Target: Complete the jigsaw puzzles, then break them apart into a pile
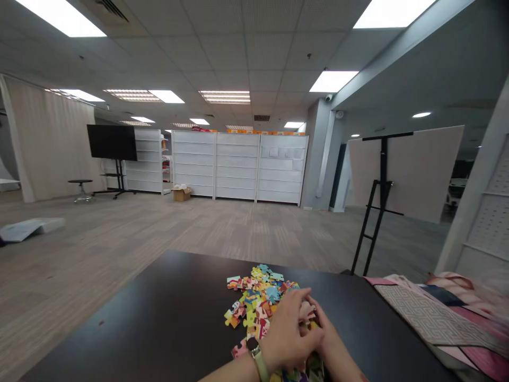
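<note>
Colourful jigsaw puzzle pieces (254,302) lie in a loose heap on the dark table (167,307), some overlapping. My left hand (288,329), with a green-banded watch (257,354) at the wrist, curves over the right side of the heap. Facing it, my right hand (326,334) bends inward so the fingertips of both hands come close together. Between the two cupped hands a few pieces (306,312) show, gripped or gathered there. My palms hide the rest of what is held. More pieces spill out beneath my wrists near the bottom edge.
Folded cloths (433,318) in pink and patterned grey lie at the table's right side. Beyond stands a board on a black easel (377,201). White shelving (236,167), a cardboard box (182,193), a screen on a stand (112,143) and a stool (80,182) are farther back.
</note>
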`<state>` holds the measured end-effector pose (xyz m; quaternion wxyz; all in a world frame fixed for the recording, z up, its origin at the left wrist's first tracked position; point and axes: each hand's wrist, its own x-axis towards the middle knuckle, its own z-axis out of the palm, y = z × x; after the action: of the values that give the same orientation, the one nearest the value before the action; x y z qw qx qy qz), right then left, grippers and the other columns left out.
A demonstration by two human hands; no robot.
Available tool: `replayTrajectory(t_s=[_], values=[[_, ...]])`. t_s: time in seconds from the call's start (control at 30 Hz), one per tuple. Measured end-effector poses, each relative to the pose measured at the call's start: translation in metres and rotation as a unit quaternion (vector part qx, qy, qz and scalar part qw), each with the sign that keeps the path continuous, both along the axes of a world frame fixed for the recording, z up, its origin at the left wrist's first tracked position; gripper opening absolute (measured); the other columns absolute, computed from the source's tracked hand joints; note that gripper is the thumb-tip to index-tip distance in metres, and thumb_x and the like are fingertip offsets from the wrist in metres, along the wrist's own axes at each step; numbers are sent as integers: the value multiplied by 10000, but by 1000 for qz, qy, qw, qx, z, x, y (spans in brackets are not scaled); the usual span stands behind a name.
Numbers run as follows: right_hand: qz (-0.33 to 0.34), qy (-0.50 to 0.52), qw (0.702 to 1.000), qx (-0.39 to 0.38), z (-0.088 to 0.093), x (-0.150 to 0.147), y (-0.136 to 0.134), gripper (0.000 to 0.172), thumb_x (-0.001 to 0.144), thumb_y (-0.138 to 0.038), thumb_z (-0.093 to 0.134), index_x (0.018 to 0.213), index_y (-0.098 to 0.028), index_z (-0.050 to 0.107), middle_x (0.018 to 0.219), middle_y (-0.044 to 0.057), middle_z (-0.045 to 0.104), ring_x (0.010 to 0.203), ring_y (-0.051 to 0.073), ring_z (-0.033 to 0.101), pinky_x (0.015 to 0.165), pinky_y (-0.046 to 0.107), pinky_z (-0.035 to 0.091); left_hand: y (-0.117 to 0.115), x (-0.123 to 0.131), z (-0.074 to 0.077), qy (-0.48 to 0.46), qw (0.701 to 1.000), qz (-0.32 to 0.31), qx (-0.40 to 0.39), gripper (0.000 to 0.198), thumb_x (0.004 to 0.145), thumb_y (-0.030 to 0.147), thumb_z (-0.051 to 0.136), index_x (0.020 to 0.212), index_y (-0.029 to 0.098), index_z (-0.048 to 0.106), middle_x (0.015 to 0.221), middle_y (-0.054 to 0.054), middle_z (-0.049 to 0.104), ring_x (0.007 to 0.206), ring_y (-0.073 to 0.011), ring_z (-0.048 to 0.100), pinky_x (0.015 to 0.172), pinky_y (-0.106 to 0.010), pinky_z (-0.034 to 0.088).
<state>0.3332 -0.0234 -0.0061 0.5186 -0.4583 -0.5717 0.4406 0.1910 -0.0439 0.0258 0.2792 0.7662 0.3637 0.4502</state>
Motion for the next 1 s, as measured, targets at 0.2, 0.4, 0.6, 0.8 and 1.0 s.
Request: replayTrajectory(t_s=[0.2, 0.4, 0.6, 0.8, 1.0], values=[[55, 6, 998, -20, 6, 0, -7, 910, 679, -532, 737, 1463, -188, 428, 1299, 165, 647, 1152, 313, 650, 1028, 426, 489, -1, 1, 2, -35, 999, 26, -11, 710, 764, 219, 594, 1447, 186, 404, 1449, -111, 482, 1321, -294, 461, 1163, -462, 344], [-28, -72, 995, 57, 30, 1, -18, 738, 647, -496, 709, 1313, -195, 608, 1284, 156, 670, 1183, 351, 626, 1029, 448, 489, -9, 8, 12, -5, 999, 24, 43, 720, 716, 224, 633, 1415, 212, 458, 1470, -107, 457, 1370, -319, 407, 1187, -489, 302], [-43, -134, 984, 109, 45, 20, -27, 644, 681, -439, 648, 1280, -204, 633, 1278, 146, 677, 1204, 344, 617, 1030, 426, 494, -20, 29, 20, -25, 992, 33, 122, 583, 850, 323, 560, 1415, 228, 453, 1568, -93, 345, 1437, -324, 322, 1208, -498, 240], [-70, -161, 976, 129, 34, 48, -22, 599, 731, -394, 595, 1287, -171, 594, 1305, 168, 654, 1196, 328, 624, 1038, 418, 481, -13, 53, 24, -70, 986, 1, 153, 506, 869, 358, 511, 1349, 198, 514, 1466, -109, 463, 1370, -304, 399, 1185, -462, 287], [-116, -192, 969, 100, 23, 64, -20, 645, 701, -396, 592, 1309, -183, 559, 1251, 144, 687, 1180, 333, 633, 1004, 410, 501, -4, 67, 17, -95, 985, -35, 142, 496, 795, 279, 537, 1285, 203, 555, 1391, -103, 516, 1308, -297, 443, 1162, -455, 316]])
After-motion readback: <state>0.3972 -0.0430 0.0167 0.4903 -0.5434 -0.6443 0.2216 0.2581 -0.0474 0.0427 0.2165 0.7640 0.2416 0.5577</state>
